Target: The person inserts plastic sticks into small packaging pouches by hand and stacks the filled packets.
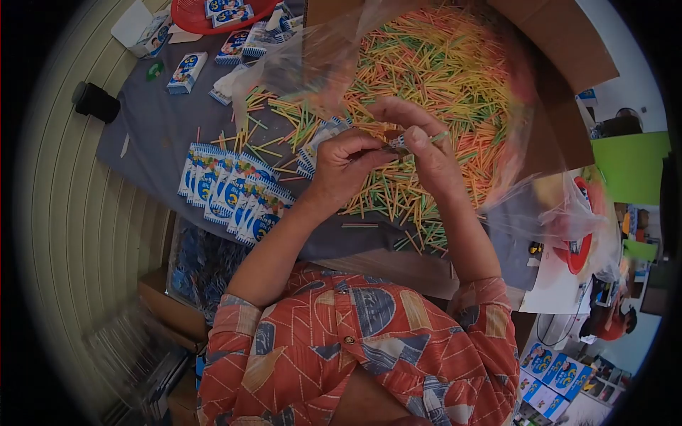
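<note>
My left hand (339,169) is closed, fingertips pinched on a small printed packet (399,144) held over the heap of sticks. Close beside it, my right hand (432,157) is closed with the thumb against a few thin coloured sticks (442,135), their pale green ends showing past the thumb. Fingers hide most of the packet and the sticks. Beneath both hands spreads a big heap of thin yellow, green, orange and pink sticks (426,57). More blue-and-white packets (309,153) lie partly under my left hand.
Overlapping rows of flat blue-and-white packets (231,192) lie at left on the grey cloth (153,117). Small boxes (186,73) and a red basket (213,27) stand at the back left. Clear plastic sheeting (302,67) and a cardboard box (561,42) surround the heap.
</note>
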`<act>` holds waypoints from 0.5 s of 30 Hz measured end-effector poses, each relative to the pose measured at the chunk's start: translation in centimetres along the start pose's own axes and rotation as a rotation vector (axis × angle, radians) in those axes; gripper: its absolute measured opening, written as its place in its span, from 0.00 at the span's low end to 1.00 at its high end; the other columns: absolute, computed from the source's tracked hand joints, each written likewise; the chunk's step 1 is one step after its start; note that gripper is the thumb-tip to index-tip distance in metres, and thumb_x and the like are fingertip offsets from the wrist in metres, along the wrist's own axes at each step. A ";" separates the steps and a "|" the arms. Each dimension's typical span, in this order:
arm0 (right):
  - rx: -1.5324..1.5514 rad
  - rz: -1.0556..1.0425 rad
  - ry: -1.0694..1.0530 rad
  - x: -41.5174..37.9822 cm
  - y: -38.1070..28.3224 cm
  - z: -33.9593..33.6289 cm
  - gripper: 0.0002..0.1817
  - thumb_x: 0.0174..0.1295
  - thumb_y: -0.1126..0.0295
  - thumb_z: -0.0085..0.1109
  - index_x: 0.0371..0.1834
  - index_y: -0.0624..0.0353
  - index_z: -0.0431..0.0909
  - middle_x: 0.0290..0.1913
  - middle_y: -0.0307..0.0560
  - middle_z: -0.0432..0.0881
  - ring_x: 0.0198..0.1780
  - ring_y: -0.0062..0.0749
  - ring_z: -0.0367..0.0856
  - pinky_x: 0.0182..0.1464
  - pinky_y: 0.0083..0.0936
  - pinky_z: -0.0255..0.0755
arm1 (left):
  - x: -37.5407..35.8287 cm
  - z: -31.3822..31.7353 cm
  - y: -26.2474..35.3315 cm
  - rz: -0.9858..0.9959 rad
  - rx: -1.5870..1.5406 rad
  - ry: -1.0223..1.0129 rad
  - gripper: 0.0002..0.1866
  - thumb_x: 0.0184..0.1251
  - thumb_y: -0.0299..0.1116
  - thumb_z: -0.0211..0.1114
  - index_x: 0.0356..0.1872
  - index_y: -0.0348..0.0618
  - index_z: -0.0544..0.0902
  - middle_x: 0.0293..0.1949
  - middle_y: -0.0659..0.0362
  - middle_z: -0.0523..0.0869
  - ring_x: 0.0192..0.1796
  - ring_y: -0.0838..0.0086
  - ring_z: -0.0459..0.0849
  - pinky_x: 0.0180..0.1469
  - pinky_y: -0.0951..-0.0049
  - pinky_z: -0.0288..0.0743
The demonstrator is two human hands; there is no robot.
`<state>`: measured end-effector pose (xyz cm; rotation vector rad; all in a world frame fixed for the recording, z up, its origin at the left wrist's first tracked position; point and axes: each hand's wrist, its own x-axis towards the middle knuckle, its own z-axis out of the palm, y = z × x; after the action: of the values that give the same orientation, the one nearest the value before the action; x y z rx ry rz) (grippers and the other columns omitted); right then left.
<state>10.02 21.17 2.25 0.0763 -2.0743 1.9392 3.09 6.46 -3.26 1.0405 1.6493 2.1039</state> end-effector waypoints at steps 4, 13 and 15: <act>0.197 -0.008 0.210 0.1 -0.8 0.5 0.31 0.74 0.47 0.48 0.68 0.61 0.72 0.58 0.46 0.81 0.59 0.30 0.76 0.60 0.29 0.70 | -0.1 0.5 -0.3 -0.060 -0.213 0.040 0.07 0.62 0.20 0.71 0.41 0.34 0.87 0.36 0.58 0.87 0.41 0.78 0.85 0.46 0.78 0.79; 0.059 0.140 0.083 -2.7 0.8 3.9 0.34 0.77 0.44 0.35 0.66 0.64 0.72 0.53 0.50 0.84 0.54 0.31 0.80 0.53 0.29 0.73 | -3.7 0.9 1.0 -0.045 -0.148 -0.025 0.08 0.69 0.24 0.67 0.45 0.30 0.84 0.43 0.58 0.88 0.45 0.78 0.84 0.47 0.76 0.77; 0.182 0.172 0.127 -3.8 0.8 5.2 0.35 0.77 0.42 0.34 0.63 0.66 0.73 0.49 0.54 0.85 0.52 0.32 0.81 0.54 0.29 0.73 | -5.6 0.8 1.3 0.110 -0.034 -0.031 0.12 0.64 0.24 0.70 0.47 0.30 0.83 0.44 0.57 0.87 0.46 0.76 0.84 0.49 0.74 0.77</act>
<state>12.46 15.50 0.28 -0.1875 -1.8738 2.1698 7.88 3.26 -4.02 1.1717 1.5692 2.1645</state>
